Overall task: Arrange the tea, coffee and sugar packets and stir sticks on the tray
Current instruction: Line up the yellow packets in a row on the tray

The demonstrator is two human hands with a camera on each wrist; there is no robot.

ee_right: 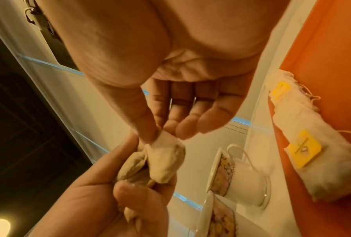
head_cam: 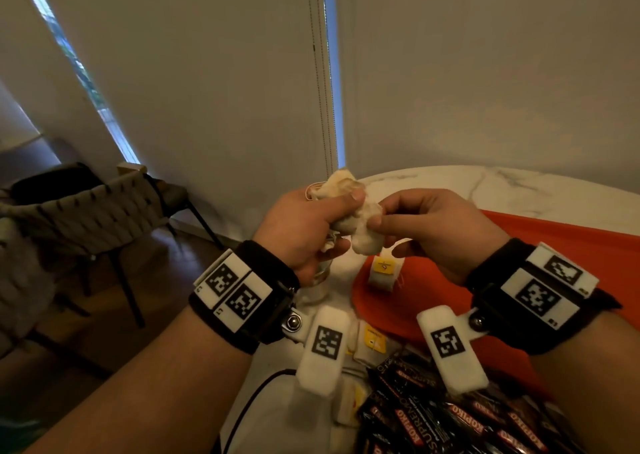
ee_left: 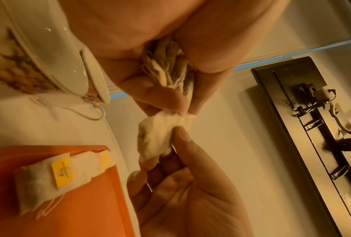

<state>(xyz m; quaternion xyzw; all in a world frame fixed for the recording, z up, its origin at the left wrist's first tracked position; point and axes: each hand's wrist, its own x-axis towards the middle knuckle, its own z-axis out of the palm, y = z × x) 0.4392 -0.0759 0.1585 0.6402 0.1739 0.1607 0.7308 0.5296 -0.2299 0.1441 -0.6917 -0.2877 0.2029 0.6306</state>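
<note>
My left hand (head_cam: 341, 219) grips a bunch of beige tea bags (head_cam: 341, 185) above the table's left edge; the bunch (ee_left: 170, 70) shows between its fingers in the left wrist view. My right hand (head_cam: 379, 215) pinches one tea bag (head_cam: 365, 237) from that bunch between thumb and forefinger. That same tea bag (ee_right: 166, 160) shows in the right wrist view. Below lies the orange tray (head_cam: 519, 245) with a short row of yellow-tagged tea bags (head_cam: 382, 273) at its left end. Black coffee packets (head_cam: 433, 419) lie heaped on the table in front of me.
Patterned white cups (ee_right: 247, 181) stand on the marble table (head_cam: 519, 183) just left of the tray, under my left hand. More tea bags (head_cam: 372, 341) lie between the cups and the coffee heap. A woven chair (head_cam: 86, 211) stands to the left, off the table.
</note>
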